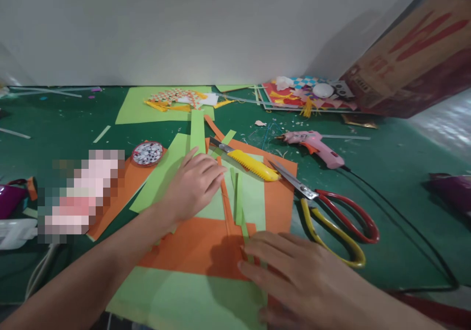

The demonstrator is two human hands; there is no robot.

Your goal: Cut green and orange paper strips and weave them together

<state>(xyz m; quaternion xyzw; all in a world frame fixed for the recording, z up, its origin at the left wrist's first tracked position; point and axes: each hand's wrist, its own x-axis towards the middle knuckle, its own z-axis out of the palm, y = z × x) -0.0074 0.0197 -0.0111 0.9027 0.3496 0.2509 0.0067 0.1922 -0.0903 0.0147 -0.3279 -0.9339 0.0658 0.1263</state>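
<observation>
My left hand (193, 185) lies flat, fingers stretched out, on light green paper (253, 197) and an orange strip over an orange sheet (191, 246). My right hand (294, 276) rests at the lower right, fingers extended leftward, pressing on the near ends of thin green strips (243, 222) and the orange sheet. A yellow utility knife (250, 164) lies just beyond my left fingertips. Scissors (331, 212) with one red and one yellow handle lie to the right of the papers.
A pink glue gun (316, 146) with a black cord lies at the right back. A round tin of googly eyes (147, 153) sits left of the papers. Woven paper crafts (176, 98) and a cardboard box (415, 60) stand by the wall. A green mat (386, 173) covers the table.
</observation>
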